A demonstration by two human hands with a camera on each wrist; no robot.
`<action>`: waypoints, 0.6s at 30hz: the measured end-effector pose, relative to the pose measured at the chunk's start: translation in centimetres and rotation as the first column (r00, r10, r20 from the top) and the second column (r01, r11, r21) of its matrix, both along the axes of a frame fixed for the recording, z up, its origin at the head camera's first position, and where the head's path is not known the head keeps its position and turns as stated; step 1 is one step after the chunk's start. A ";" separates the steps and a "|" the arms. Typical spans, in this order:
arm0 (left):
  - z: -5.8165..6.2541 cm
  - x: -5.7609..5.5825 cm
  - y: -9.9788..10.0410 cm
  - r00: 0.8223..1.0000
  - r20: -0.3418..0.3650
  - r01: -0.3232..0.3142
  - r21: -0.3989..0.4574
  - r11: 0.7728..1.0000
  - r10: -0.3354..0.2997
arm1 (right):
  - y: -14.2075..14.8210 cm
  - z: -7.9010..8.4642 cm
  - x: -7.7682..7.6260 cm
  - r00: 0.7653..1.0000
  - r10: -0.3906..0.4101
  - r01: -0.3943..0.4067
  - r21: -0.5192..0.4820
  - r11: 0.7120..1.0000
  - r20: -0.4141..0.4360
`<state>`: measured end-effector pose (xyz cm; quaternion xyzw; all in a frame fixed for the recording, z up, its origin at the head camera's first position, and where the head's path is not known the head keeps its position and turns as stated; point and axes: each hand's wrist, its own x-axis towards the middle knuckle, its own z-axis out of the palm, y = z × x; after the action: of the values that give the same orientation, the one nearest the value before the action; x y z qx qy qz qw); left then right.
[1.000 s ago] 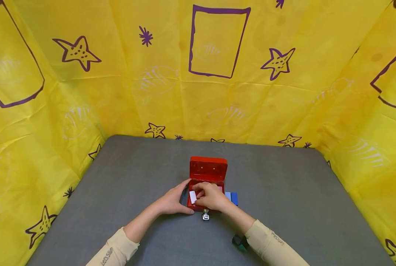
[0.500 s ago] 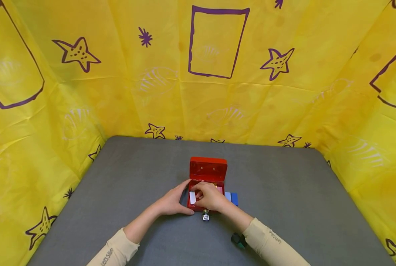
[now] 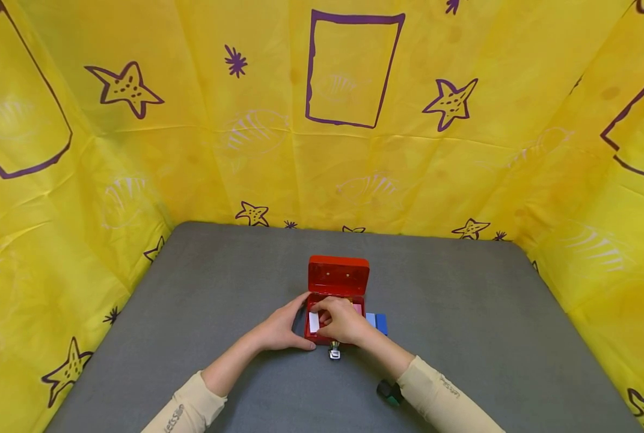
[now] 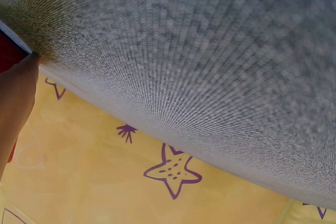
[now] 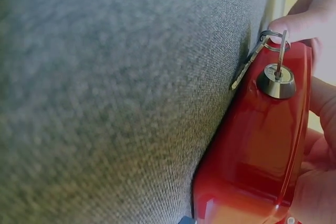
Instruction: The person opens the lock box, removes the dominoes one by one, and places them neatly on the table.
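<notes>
Sleeves (image 3: 183, 406), two, cream, lettered: reached in from the near edge. Dark object (image 3: 389, 392), partly green: showed beside the right sleeve; could not be identified. Silver key (image 5: 282, 56): sat in the lock (image 5: 277, 83) on the front of the red box (image 5: 254, 148), with a ring and second key hanging. Left hand (image 3: 285, 325): spread wide along the box's left side, thumb touching the front corner, fingertips at the back corner. Right hand (image 3: 343, 319): reached inside, thumb and fingers drawn narrow, pinching the white block (image 3: 314, 322). Same block: lay within the box, by its left wall. Light-blue block (image 3: 371, 319) and dark-blue block (image 3: 381, 324): lay side by side on the grey bench (image 3: 462, 313), just right of the box. Pink piece (image 3: 357, 308) and yellow piece (image 3: 350, 300): showed inside, partly hidden. Lid (image 3: 338, 275): stood raised at the back. Curtain (image 3: 278, 162), yellow: hung behind, printed with purple starfish.
</notes>
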<state>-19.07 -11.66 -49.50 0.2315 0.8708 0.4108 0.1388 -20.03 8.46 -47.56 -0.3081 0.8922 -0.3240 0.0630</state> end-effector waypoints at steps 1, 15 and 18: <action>0.0 0.0 0.0 1.000 0.005 -0.001 0.000 1.000 0.001 | 0.1 0.0 0.0 1.000 -0.007 0.007 0.003 1.000 0.003; 0.0 0.0 0.0 1.000 -0.004 -0.004 0.003 1.000 0.004 | 1.9 0.4 0.2 0.997 -0.064 0.066 -0.060 0.996 0.041; 0.0 0.0 0.0 1.000 0.001 -0.005 0.006 1.000 0.005 | 2.3 0.4 0.2 0.997 -0.067 0.071 -0.087 0.994 0.049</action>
<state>-19.07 -11.68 -49.49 0.2295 0.8702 0.4137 0.1375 -19.78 10.76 -47.12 -0.2720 0.8855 -0.3721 0.0584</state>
